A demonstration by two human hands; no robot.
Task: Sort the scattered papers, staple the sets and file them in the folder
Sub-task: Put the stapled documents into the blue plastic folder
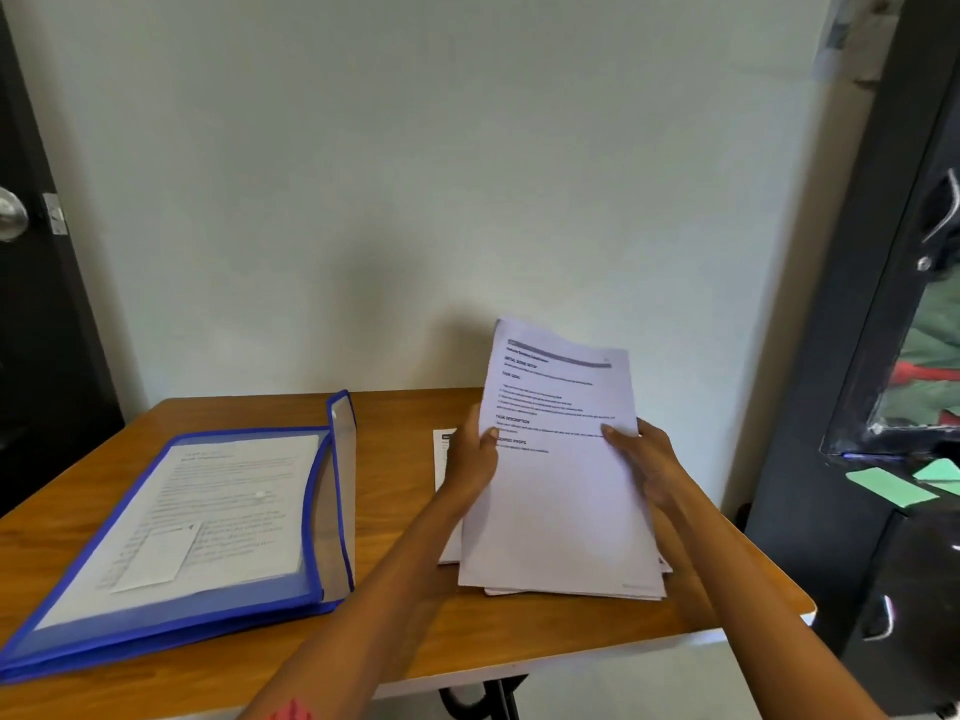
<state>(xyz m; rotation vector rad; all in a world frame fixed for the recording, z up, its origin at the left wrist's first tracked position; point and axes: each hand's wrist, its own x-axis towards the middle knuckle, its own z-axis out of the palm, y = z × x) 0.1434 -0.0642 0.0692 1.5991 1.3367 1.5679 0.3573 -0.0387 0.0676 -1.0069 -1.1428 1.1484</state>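
Wooden table (249,662), dark door (36,324) with round knob (10,214)

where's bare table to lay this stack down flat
Bare wood shows in the strip between the blue folder and the loose sheets, though the left forearm crosses it, and along the back edge of the table by the wall. The right side is crowded: both hands, left and right, hold the paper stack over more sheets.

You can read "TASK DESCRIPTION" as a bold heading on the top sheet (558,459) of the stack, left margin, midway down. Its other headings and body lines blur; the folder's (176,517) papers are illegible too.
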